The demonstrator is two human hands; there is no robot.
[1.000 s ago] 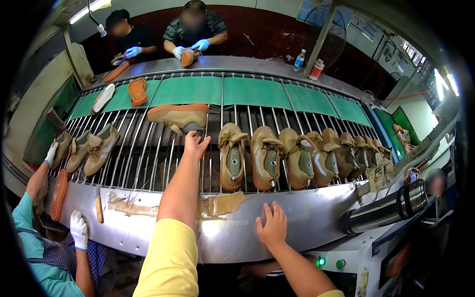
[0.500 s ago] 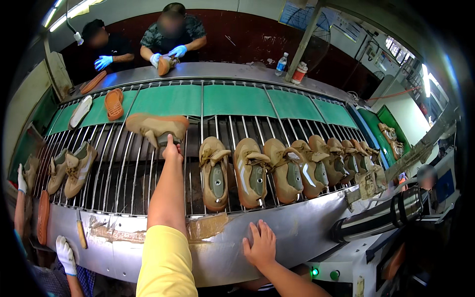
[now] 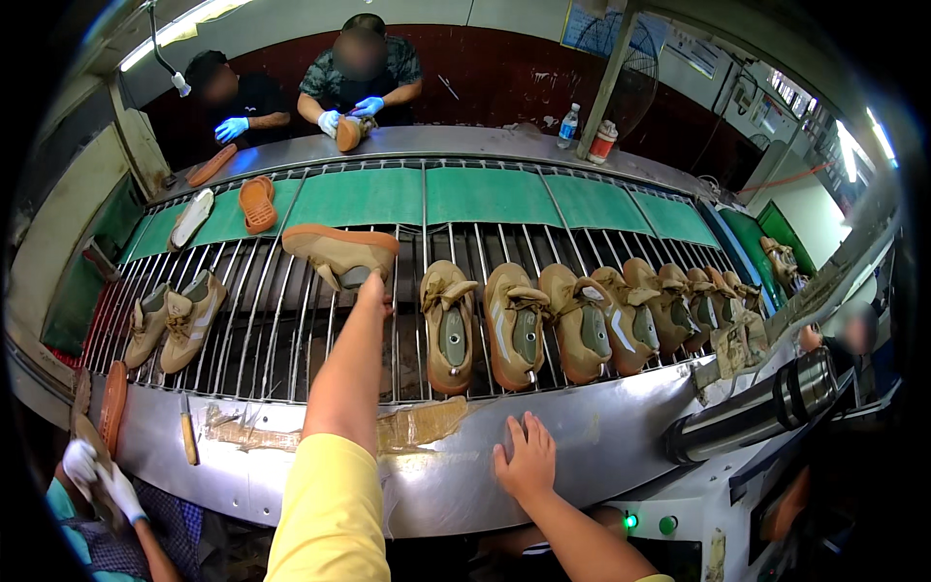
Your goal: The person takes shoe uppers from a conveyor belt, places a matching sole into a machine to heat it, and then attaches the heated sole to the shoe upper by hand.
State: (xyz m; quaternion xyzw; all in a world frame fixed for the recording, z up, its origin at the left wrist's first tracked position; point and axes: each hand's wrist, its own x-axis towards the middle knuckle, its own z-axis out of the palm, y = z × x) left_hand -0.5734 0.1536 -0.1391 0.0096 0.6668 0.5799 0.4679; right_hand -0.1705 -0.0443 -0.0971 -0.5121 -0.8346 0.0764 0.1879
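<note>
My left hand (image 3: 374,287) reaches out over the metal rods and grips a tan shoe (image 3: 330,254) by its opening. The shoe lies on its side in the air, its orange-brown sole facing away from me. My right hand (image 3: 529,456) rests on the steel ledge (image 3: 592,436), fingers apart, holding nothing. Just beyond it, a row of several tan lace-up shoes (image 3: 449,335) stands on the rods, toes pointing away from or towards me; I cannot tell for all. A pair of similar shoes (image 3: 192,325) stands on the rods at the left.
Orange soles (image 3: 257,205) and a white-lined piece (image 3: 191,219) lie on the green belt (image 3: 359,197). A knife (image 3: 188,432) and another orange sole (image 3: 112,407) lie on the ledge. A steel cylinder (image 3: 752,412) juts in at right. Co-workers' gloved hands (image 3: 102,475) hold a shoe part at lower left.
My view has shifted slightly, moving the scene right. My left hand still grips the shoe. The co-worker at left has drawn a gloved hand back from the rods; both gloves now hold something.
</note>
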